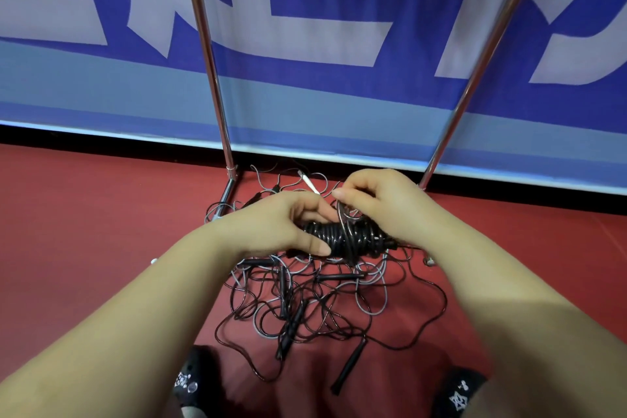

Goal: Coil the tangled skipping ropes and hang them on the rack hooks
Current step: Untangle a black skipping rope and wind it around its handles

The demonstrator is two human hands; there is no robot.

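A black skipping rope wound into a tight coil (pixel 349 237) is held level above the floor between both hands. My left hand (pixel 278 224) grips its left end, fingers and thumb curled round it. My right hand (pixel 383 204) holds the right end and pinches a thin strand that loops over the coil. Below lies a tangled pile of black and grey ropes (pixel 322 299) with several black handles (pixel 349 366). The rack shows only as two chrome posts, the left post (pixel 207 58) and the right post (pixel 481 58); its hooks are out of view.
The pile spreads over the red floor (pixel 84 231) between the rack's feet. A blue and white banner wall (pixel 305 44) stands right behind the rack. My two black shoes show at the bottom, the left shoe (pixel 190 380) and the right shoe (pixel 461 390).
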